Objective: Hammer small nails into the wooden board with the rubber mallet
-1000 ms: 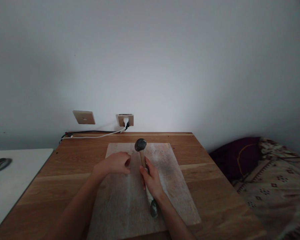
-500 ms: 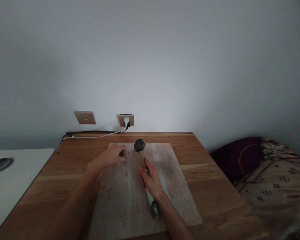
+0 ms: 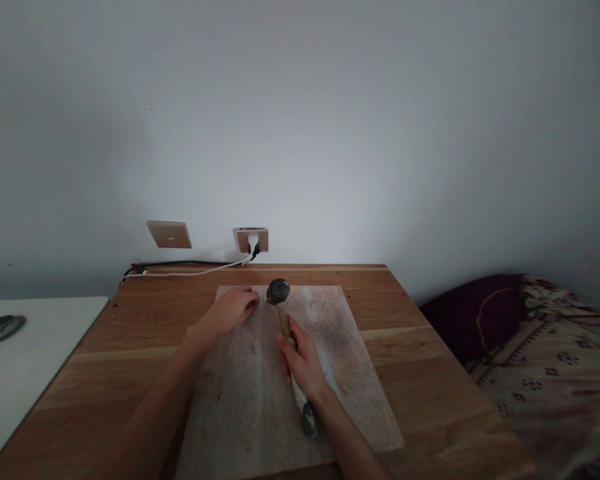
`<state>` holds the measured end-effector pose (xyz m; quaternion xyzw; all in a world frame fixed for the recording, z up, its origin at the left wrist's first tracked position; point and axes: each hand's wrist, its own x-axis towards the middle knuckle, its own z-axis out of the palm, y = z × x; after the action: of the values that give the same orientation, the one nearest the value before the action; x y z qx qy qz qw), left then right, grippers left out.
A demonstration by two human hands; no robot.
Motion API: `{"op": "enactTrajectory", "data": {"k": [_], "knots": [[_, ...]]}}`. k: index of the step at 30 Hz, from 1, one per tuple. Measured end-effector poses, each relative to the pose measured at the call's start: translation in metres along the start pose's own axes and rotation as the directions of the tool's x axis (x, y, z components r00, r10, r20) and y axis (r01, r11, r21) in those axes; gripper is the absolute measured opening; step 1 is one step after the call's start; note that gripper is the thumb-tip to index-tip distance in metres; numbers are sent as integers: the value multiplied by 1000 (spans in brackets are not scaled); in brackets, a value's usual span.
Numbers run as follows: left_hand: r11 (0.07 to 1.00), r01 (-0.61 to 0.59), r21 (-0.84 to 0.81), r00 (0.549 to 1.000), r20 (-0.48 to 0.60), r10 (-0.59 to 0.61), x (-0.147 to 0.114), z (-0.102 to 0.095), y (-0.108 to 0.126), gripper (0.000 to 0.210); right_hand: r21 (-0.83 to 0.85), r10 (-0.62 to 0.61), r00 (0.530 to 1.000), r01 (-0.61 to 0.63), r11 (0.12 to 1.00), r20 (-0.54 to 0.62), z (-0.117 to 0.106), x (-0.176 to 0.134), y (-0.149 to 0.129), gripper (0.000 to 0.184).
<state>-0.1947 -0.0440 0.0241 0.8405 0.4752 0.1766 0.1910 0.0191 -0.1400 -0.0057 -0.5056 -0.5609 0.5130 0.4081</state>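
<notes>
My right hand (image 3: 304,360) is wrapped round the wooden handle of a mallet (image 3: 279,291). The mallet's dark, rounded head points away from me over the far part of a worn, whitish board (image 3: 240,400). Its handle's lower end is dark. My left hand (image 3: 236,308) rests at the board's far left part, a short way left of the mallet head. Its fingers are curled and pressed together, pointing down at the board; anything between them is too small or hidden to make out. Several tiny dark specks dot the board's far edge.
The board lies on a brown wooden table (image 3: 395,360) against a pale wall. A white cable (image 3: 195,274) runs along the table's back to a wall socket (image 3: 245,241). A white surface (image 3: 45,360) adjoins on the left; a patterned cloth (image 3: 555,380) and purple cushion (image 3: 460,317) lie right.
My left hand has shifted slightly right, and its curled fingers have unrolled a little and turned down toward the board. My right hand and the mallet have hardly moved.
</notes>
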Motion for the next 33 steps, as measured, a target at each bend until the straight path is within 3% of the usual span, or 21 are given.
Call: {"op": "enactTrajectory", "data": {"k": [5, 12, 20, 33], "knots": [[1000, -10, -19, 999, -48, 9, 4, 12, -5, 24, -11, -8, 1000, 8, 1000, -9, 0, 0, 3, 60], [967, 12, -254, 992, -116, -43, 7, 23, -17, 25, 22, 1, 998, -2, 1000, 55, 2, -1, -4, 54], [919, 80, -386, 972, -175, -158, 5, 28, -23, 39, 223, 75, 988, -103, 969, 132, 10, -4, -14, 51], [936, 73, -344, 971, -188, -144, 4, 27, -24, 41, 243, 41, 988, -76, 967, 146, 13, 1, -4, 68]]}}
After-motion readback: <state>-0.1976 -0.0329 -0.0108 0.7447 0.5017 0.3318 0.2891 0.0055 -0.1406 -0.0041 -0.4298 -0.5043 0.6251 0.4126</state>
